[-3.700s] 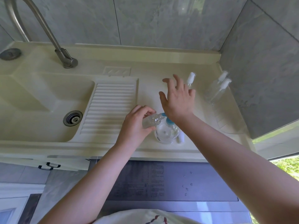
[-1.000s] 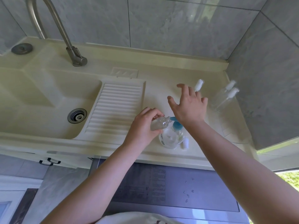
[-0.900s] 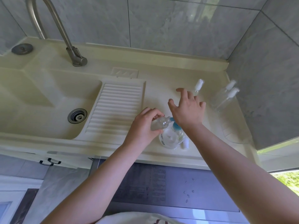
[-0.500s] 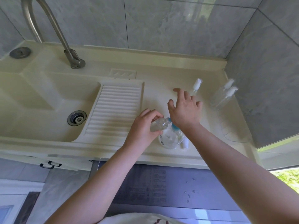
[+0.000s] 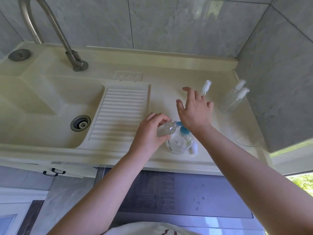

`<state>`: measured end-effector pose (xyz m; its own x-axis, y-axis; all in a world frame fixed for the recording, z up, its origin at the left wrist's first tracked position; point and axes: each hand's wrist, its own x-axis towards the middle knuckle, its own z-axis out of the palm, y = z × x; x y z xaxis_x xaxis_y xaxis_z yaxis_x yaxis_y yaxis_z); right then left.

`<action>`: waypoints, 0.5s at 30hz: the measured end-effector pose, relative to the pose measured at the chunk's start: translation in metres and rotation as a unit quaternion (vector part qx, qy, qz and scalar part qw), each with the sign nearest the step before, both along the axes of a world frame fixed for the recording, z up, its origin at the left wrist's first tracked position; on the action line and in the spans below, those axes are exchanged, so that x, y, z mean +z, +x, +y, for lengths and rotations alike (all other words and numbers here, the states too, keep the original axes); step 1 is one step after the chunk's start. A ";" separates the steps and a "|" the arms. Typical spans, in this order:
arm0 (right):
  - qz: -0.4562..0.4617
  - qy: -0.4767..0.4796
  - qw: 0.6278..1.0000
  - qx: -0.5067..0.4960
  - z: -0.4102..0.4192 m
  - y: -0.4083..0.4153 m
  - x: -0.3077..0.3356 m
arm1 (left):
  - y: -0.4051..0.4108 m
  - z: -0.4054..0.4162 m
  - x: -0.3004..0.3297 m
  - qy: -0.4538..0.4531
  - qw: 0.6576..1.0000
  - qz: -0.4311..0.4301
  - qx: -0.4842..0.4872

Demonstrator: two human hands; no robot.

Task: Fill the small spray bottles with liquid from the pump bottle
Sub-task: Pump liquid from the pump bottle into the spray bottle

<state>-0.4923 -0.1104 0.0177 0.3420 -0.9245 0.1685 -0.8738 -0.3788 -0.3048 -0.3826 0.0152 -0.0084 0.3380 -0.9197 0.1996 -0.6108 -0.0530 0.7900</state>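
Cream counter, near edge: pump bottle upright. Our right hand presses its blue pump, fingers spread straight. Left hand grips a small spray bottle at the nozzle. Three capped ones far right.

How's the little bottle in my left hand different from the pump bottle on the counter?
The small bottle is narrow and lies tilted in the left hand, its open mouth at the spout; the pump bottle is wider and stands upright on the counter. The small bottle has no top on; the pump bottle carries a blue pump, under the open right hand. Both are clear plastic.
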 end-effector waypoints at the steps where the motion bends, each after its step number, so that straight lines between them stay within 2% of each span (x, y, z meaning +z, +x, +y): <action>1: -0.001 0.012 1.000 -0.001 0.002 0.000 -0.002 | 0.000 0.000 0.000 -0.002 1.000 0.000 0.000; 15: 0.004 0.008 1.000 0.026 0.004 0.000 -0.006 | -0.003 0.002 0.000 0.008 1.000 0.001 -0.006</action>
